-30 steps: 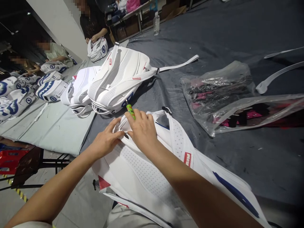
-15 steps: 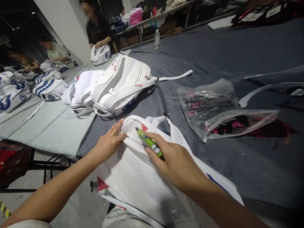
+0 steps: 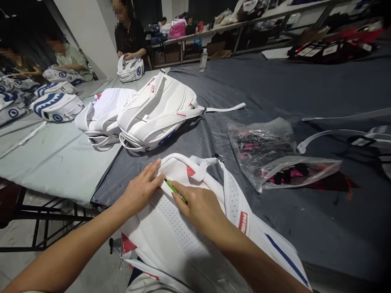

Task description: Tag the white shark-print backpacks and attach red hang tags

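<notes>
A white backpack [image 3: 210, 252] lies in front of me, its dotted back panel facing up, with red tags and a loose strap. My left hand [image 3: 143, 187] rests on its top left edge, fingers stretched out and the thumb apart along the seam. My right hand [image 3: 198, 207] is closed around a slim green pen-like tool [image 3: 175, 191]. The tool's front end touches or nearly touches the seam beside my left thumb; its exact kind I cannot make out, since my fingers cover much of it.
Two white backpacks [image 3: 155, 110] lie beyond my hands, with more on the pale table section [image 3: 67, 162] at left. A clear plastic bag [image 3: 262, 130] of black and pink pieces sits at right. A bottle [image 3: 203, 60] stands farther back. Co-workers handle bags across the table.
My right hand has moved left and lowered the green tool to the seam near my left thumb. My left hand stays on the backpack's edge. The camera view has shifted slightly.
</notes>
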Demonstrator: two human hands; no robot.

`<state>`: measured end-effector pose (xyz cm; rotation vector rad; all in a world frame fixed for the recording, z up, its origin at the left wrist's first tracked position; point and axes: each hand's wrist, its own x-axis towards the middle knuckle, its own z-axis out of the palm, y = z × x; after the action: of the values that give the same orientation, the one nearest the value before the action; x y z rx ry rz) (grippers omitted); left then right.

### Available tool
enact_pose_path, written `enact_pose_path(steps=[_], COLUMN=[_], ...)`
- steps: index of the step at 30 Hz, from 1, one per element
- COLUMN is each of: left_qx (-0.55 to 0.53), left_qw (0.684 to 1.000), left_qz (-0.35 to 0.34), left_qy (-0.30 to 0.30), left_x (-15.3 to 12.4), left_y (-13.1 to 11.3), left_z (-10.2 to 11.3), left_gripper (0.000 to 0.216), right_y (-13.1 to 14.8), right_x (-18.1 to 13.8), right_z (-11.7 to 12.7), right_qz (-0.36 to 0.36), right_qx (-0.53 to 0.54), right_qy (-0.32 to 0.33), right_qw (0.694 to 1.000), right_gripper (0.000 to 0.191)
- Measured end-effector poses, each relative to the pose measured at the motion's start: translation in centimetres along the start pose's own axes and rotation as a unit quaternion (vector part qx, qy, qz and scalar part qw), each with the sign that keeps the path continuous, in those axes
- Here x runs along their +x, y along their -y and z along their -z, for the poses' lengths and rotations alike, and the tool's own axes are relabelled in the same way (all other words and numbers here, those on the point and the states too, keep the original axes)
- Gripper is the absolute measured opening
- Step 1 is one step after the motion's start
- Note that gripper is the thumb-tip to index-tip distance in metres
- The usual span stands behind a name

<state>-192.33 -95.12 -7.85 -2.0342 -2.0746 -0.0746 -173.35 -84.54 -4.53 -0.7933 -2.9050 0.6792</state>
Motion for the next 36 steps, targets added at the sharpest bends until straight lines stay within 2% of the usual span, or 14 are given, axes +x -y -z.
enact_pose_path(steps=[3, 8, 13, 16, 20, 22, 28, 32, 36], left_qx=[-0.016, -0.037, -0.039, -0.036, -0.031, -0.030, -0.028, -0.035, -0.032], left_qw=[0.999, 0.998, 0.996, 0.996, 0.996, 0.996, 0.995, 0.995, 0.993], left_qz=[0.002, -0.005, -0.012, -0.012, 0.001, 0.001, -0.004, -0.005, -0.008], left_qy=[-0.033, -0.053, -0.074, -0.077, -0.080, -0.083, -0.093, -0.098, -0.116], left_x=[-0.3, -0.6, -0.8, -0.9, -0.9, -0.8, -1.0, -1.0, -0.9], left_y=[0.1, 0.1, 0.4, 0.4, 0.3, 0.2, 0.2, 0.2, 0.2], left_z=[-0.2, -0.5, -0.9, -1.0, -0.8, -0.7, -0.7, -0.8, -0.9], left_gripper=[0.033, 0.034, 0.034, 0.035, 0.035, 0.035, 0.035, 0.036, 0.037], right_y=[0.3, 0.5, 1.1, 1.3, 1.1, 0.9, 0.9, 1.2, 1.0], right_x=[0.2, -0.5, -0.6, -0.5, -0.4, -0.4, -0.6, -0.7, -0.6], right_z=[-0.1, -0.4, -0.6, -0.5, 0.0, 0.1, -0.1, -0.4, -0.4], right_qz=[0.004, -0.019, -0.009, -0.019, 0.014, 0.008, 0.026, -0.004, 0.023], right_qx=[0.017, -0.013, -0.009, -0.034, -0.029, -0.046, -0.024, -0.040, -0.017], right_qy=[0.003, -0.005, -0.012, -0.011, 0.005, 0.008, -0.005, -0.022, -0.023], right_qw=[1.000, 1.000, 1.000, 0.999, 0.999, 0.999, 0.999, 0.999, 0.999], right_gripper=[0.031, 0.035, 0.035, 0.036, 0.036, 0.035, 0.033, 0.033, 0.031])
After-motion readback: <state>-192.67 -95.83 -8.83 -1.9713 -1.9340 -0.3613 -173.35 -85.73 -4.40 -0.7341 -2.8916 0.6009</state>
